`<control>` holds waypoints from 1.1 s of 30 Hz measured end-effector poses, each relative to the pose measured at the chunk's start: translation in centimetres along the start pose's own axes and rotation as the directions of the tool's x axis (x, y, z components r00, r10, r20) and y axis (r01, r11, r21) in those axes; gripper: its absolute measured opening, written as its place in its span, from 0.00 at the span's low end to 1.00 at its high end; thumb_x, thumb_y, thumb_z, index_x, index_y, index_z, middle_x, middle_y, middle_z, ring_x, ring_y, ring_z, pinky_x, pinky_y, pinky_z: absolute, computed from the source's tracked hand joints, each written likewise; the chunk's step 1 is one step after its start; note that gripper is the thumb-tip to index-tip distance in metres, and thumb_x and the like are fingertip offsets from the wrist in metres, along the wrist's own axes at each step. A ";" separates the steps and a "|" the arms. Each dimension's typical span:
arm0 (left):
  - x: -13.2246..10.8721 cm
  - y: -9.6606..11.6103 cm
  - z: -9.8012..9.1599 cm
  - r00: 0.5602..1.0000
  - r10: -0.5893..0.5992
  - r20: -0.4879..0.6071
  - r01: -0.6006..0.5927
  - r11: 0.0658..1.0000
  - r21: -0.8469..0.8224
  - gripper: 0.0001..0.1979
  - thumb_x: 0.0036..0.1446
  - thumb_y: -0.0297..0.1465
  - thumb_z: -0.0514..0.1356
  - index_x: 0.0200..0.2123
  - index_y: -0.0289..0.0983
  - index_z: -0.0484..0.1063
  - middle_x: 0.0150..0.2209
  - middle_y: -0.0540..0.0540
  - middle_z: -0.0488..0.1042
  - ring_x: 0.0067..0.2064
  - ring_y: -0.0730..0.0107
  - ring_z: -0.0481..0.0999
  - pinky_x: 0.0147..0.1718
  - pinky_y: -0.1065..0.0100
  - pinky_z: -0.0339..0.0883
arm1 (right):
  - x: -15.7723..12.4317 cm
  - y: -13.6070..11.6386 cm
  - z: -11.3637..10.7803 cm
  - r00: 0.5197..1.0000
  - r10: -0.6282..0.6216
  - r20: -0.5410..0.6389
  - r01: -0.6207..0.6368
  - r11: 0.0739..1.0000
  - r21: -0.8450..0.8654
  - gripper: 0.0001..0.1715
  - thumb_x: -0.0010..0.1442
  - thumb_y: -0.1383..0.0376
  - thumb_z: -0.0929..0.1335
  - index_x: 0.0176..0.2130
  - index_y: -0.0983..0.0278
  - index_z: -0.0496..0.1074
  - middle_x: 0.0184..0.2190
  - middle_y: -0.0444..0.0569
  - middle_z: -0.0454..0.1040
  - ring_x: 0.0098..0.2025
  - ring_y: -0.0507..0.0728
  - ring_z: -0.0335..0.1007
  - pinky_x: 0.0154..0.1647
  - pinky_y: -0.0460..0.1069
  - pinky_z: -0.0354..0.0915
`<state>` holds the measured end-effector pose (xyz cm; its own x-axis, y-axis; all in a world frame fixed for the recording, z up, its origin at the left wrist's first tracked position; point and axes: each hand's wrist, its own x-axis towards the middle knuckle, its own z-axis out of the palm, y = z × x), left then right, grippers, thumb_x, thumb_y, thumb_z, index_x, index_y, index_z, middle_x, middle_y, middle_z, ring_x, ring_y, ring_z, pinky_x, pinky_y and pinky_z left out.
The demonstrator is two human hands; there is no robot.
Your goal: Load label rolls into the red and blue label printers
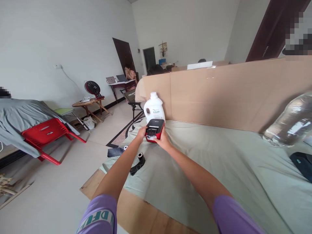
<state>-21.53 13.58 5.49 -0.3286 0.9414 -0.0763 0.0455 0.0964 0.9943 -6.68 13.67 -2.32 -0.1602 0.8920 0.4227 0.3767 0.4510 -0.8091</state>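
Observation:
A black and red label printer is held between my two hands, over the pale green cloth. My left hand grips its left side, with the fingers partly hidden. On the opposite side my right hand is closed around the red lower edge. Dark, shiny material shows in the slot at the printer's front. Right behind the printer stands a white jug with a handle and a cap. A roll of black ribbon, partly unwound, lies on the cloth beyond my left forearm. Another dark strip with a roll is farther left.
A tall cardboard panel borders the cloth-covered surface at the back. Silvery wrapped packaging and a dark object lie on the right. A red chair and a small wooden table with a fan stand left.

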 end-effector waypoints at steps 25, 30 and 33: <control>-21.8 -11.1 7.5 0.339 0.144 0.930 -0.941 0.033 0.337 0.29 0.70 0.42 0.46 0.72 0.50 0.47 0.73 0.48 0.47 0.73 0.55 0.49 0.68 0.45 0.47 | -33.1 7.7 -47.6 0.596 0.269 -0.757 -0.763 0.485 -0.428 0.36 0.50 0.44 0.67 0.49 0.66 0.69 0.45 0.63 0.75 0.48 0.69 0.72 0.51 0.62 0.67; -22.0 -10.7 7.1 0.335 0.142 0.931 -0.940 -0.020 0.341 0.29 0.70 0.43 0.45 0.72 0.50 0.45 0.73 0.49 0.46 0.73 0.57 0.49 0.68 0.47 0.47 | -30.6 9.7 -50.9 0.453 0.403 -0.795 -0.882 0.335 -0.333 0.57 0.45 0.39 0.71 0.61 0.72 0.61 0.57 0.73 0.67 0.61 0.78 0.61 0.55 0.66 0.61; -22.5 -10.4 7.0 0.323 0.153 0.934 -0.943 -0.030 0.331 0.29 0.71 0.43 0.45 0.72 0.49 0.45 0.73 0.48 0.46 0.73 0.56 0.49 0.68 0.47 0.46 | -27.8 10.5 -51.7 0.415 0.506 -0.756 -0.909 0.266 -0.321 0.58 0.43 0.37 0.72 0.58 0.73 0.64 0.56 0.75 0.68 0.61 0.81 0.60 0.54 0.68 0.60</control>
<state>-8.05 -6.38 -3.67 0.7817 0.6210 0.0575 0.6211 -0.7835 0.0178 48.91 -7.91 -1.44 0.8138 0.5763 0.0748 0.5389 -0.7004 -0.4680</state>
